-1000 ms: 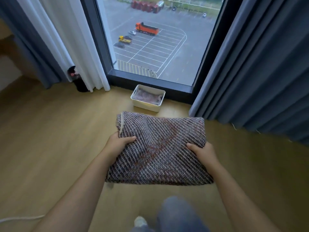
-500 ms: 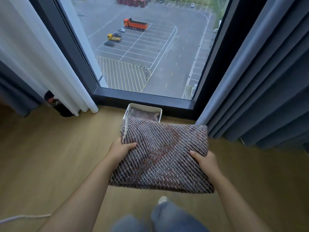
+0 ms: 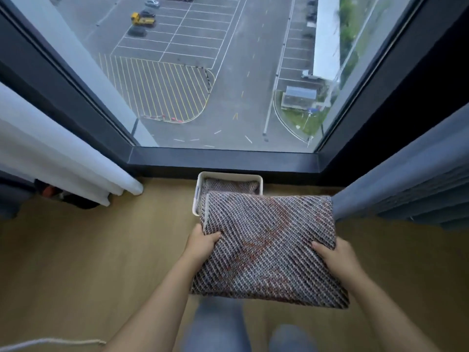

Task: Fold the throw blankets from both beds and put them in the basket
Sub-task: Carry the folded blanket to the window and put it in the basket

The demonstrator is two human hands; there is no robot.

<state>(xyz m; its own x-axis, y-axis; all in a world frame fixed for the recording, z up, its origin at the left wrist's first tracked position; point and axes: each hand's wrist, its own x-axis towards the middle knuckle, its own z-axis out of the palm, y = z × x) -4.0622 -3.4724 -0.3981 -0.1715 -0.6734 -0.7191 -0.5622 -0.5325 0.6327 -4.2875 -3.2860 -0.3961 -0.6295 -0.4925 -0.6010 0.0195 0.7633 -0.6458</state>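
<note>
One folded, diagonal-weave blanket (image 3: 269, 252), seemingly red-streaked.

Domestic-style room high in multi-storey building; flat or hotel, cannot tell which. Floor-to-ceiling window (image 3: 228, 47) in dark frame looks down on marked car park (image 3: 165, 85) far below. White sheer curtain (image 3: 50, 148) at left, heavy blue-grey drape (image 3: 406, 186) at right. Pale wood-look floor (image 3: 76, 262). White plastic basket (image 3: 200, 179) by sill holds folded throw blanket (image 3: 228, 185).
</note>
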